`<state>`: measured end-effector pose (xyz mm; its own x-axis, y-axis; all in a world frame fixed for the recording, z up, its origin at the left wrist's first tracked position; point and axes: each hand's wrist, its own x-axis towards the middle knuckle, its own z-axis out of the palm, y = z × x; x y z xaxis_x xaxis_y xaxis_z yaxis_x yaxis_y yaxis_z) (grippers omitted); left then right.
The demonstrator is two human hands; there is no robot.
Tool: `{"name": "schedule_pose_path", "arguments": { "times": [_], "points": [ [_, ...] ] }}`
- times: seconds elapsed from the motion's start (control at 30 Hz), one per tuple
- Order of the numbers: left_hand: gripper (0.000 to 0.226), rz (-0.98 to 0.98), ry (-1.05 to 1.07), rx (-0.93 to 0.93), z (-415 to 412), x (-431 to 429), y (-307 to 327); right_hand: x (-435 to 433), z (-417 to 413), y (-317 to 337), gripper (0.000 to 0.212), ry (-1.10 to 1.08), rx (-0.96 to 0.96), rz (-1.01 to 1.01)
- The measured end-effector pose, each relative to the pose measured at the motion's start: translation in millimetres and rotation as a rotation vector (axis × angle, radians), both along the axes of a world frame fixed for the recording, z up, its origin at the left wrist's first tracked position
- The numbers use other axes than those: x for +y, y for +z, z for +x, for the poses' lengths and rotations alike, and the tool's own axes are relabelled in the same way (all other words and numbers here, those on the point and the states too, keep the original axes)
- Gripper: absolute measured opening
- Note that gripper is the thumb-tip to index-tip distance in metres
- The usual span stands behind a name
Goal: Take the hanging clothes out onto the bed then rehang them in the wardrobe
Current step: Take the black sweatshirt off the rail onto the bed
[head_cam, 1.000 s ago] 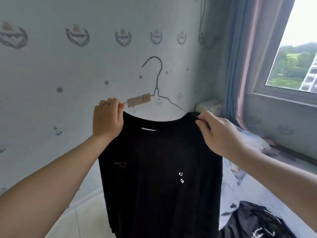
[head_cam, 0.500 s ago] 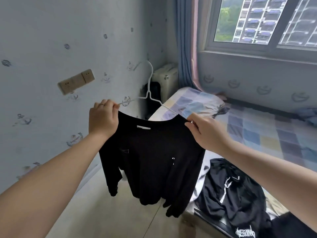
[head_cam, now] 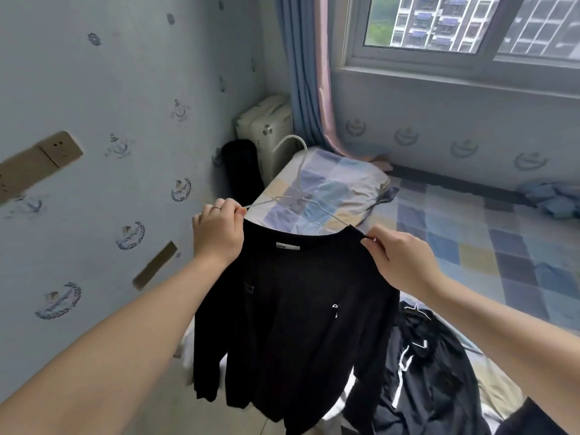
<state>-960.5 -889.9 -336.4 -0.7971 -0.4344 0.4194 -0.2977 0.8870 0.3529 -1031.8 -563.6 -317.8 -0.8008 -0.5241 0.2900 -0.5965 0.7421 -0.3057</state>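
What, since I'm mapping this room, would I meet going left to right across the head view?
Socket → left hand → hanger → right hand → blue bundle. The shirt overlaps both hands, so it is left out.

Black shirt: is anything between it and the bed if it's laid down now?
Nothing stands between them. The left hand and right hand hold the black shirt by its shoulders on the wire hanger at the near edge of the bed. Another black garment lies on the bed just right of it.
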Motion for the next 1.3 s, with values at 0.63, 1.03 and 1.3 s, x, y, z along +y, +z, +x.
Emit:
{"name": "schedule_pose_path", "arguments": {
  "times": [0.63,1.03,1.3],
  "points": [
    [0.025,0.199,-0.253,-0.432,-221.5,-70.7,-219.0,-85.5,-146.0,-210.2,0.011,-0.518,-0.388,0.086],
    [0.023,0.173,-0.303,-0.505,-287.2,-85.6,-414.5,-123.3,-216.6,-418.3,0.017,-0.677,-0.511,0.049],
    [0.044,0.223,-0.19,-0.616,-327.7,-89.3,-476.9,-139.3,-260.6,-485.7,0.051,-0.646,-0.677,-0.133]
  ]
}}
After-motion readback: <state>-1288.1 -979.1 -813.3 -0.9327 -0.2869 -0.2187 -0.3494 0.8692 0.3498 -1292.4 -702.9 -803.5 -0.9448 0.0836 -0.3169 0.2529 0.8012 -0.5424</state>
